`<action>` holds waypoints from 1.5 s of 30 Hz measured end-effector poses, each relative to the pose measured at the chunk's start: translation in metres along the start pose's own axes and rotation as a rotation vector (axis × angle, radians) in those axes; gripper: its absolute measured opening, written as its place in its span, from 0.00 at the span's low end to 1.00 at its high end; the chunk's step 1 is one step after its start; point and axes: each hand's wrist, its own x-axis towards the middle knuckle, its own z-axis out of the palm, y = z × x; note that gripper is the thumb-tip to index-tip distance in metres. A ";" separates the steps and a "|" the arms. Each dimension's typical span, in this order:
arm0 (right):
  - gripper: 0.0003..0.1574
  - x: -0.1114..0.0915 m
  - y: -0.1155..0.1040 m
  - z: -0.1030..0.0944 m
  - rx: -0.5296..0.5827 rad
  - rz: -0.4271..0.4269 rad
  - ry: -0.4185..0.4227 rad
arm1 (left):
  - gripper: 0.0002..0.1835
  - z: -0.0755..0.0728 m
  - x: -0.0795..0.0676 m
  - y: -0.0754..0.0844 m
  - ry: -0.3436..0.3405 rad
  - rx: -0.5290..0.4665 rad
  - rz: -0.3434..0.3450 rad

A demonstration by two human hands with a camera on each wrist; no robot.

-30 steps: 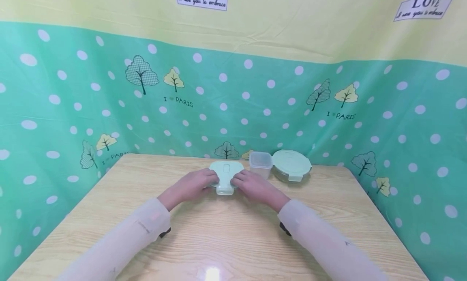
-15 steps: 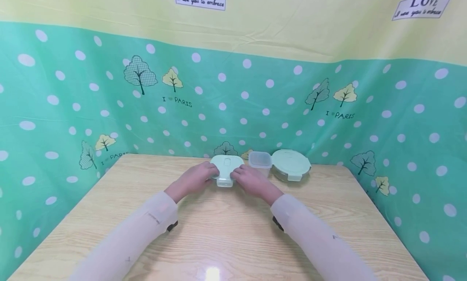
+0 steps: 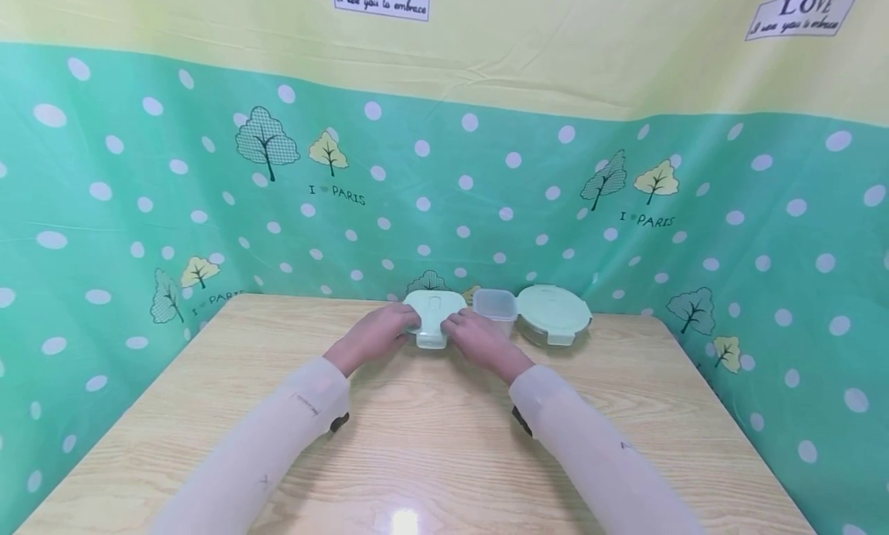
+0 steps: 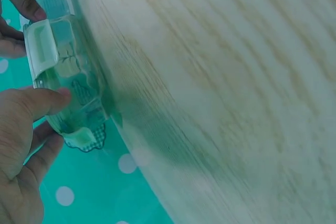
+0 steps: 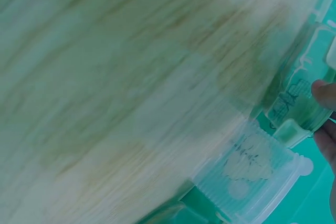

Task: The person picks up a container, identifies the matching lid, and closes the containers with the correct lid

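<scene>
A clear food container with a pale green clip lid stands near the back edge of the table, its front clip towards me. My left hand grips its left side. In the left wrist view, that thumb presses the clear front wall while the fingers lie at the lid side. On the other side my right hand holds the container's right end. The right wrist view shows its thumb on the clear wall and fingers at the lid edge. The container's inside is hard to make out.
Right beside it stands a small square translucent box. Further right is a round container with a pale green lid. A dotted green curtain hangs just behind the wooden table.
Both hands have moved the lidded container away from me, towards the curtain, and it now stands level with the square box. The square box and round container stay put.
</scene>
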 end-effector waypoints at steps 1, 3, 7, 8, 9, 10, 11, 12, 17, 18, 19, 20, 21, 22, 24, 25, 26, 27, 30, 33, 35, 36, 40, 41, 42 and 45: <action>0.11 0.001 0.000 0.000 0.000 0.006 -0.007 | 0.15 0.000 0.001 0.000 -0.002 -0.005 -0.003; 0.12 0.002 0.000 -0.001 -0.007 0.019 -0.024 | 0.15 0.000 0.003 -0.001 -0.005 -0.013 -0.008; 0.14 0.005 -0.001 -0.003 -0.026 0.036 -0.059 | 0.14 0.001 0.006 -0.002 -0.009 -0.021 -0.013; 0.15 0.005 -0.001 -0.003 -0.028 0.040 -0.065 | 0.14 0.002 0.007 -0.003 -0.010 -0.023 -0.015; 0.15 0.006 -0.001 -0.004 -0.031 0.044 -0.073 | 0.13 0.002 0.007 -0.003 -0.011 -0.024 -0.017; 0.16 0.006 -0.001 -0.004 -0.034 0.049 -0.081 | 0.13 0.003 0.008 -0.004 -0.010 -0.026 -0.019; 0.16 0.007 -0.001 -0.004 -0.040 0.054 -0.090 | 0.13 0.003 0.008 -0.004 -0.007 -0.030 -0.020; 0.16 0.007 -0.001 -0.004 -0.045 0.057 -0.097 | 0.12 0.004 0.009 -0.004 -0.004 -0.032 -0.021; 0.16 0.008 -0.001 -0.003 -0.063 0.063 -0.112 | 0.12 0.005 0.010 -0.006 0.010 -0.039 -0.017; 0.16 0.008 -0.001 -0.003 -0.060 0.065 -0.111 | 0.13 0.005 0.010 -0.006 0.011 -0.040 -0.017; 0.16 0.008 -0.001 -0.003 -0.056 0.067 -0.111 | 0.13 0.005 0.011 -0.006 0.011 -0.039 -0.017; 0.16 0.008 -0.001 -0.002 -0.053 0.070 -0.111 | 0.13 0.005 0.011 -0.005 0.010 -0.040 -0.018; 0.16 0.008 -0.001 -0.002 -0.049 0.073 -0.111 | 0.13 0.005 0.011 -0.005 0.009 -0.042 -0.018; 0.16 0.008 -0.001 -0.002 -0.045 0.076 -0.110 | 0.13 0.005 0.012 -0.005 0.007 -0.040 -0.021; 0.17 0.007 -0.001 -0.002 -0.042 0.080 -0.109 | 0.13 0.005 0.012 -0.006 0.001 -0.043 -0.026; 0.17 0.007 -0.001 -0.003 -0.043 0.082 -0.110 | 0.14 0.005 0.013 -0.006 -0.003 -0.043 -0.029; 0.17 0.007 -0.001 -0.003 -0.042 0.082 -0.109 | 0.14 0.005 0.013 -0.006 -0.006 -0.046 -0.033; 0.16 0.007 -0.001 -0.003 -0.041 0.081 -0.108 | 0.14 0.005 0.013 -0.006 -0.009 -0.046 -0.037; 0.16 0.007 -0.001 -0.004 -0.032 0.079 -0.102 | 0.15 0.006 0.012 -0.006 -0.015 -0.044 -0.050; 0.16 0.006 -0.001 -0.004 -0.020 0.079 -0.087 | 0.15 0.006 0.012 -0.005 -0.021 -0.042 -0.058; 0.15 0.006 -0.001 -0.003 -0.010 0.084 -0.073 | 0.15 0.005 0.012 -0.004 -0.027 -0.044 -0.066; 0.16 0.006 -0.001 -0.003 -0.004 0.088 -0.067 | 0.15 0.005 0.012 -0.003 -0.031 -0.043 -0.070; 0.17 0.003 -0.003 -0.004 0.037 0.116 -0.053 | 0.16 0.001 0.010 0.003 -0.052 -0.025 -0.093; 0.18 0.002 -0.004 -0.005 0.048 0.126 -0.051 | 0.16 0.000 0.010 0.004 -0.057 -0.018 -0.098; 0.18 0.002 -0.005 -0.006 0.058 0.136 -0.051 | 0.16 -0.001 0.009 0.006 -0.060 -0.016 -0.102; 0.19 -0.002 -0.007 -0.010 0.102 0.174 -0.039 | 0.15 -0.004 0.008 0.010 -0.060 -0.009 -0.113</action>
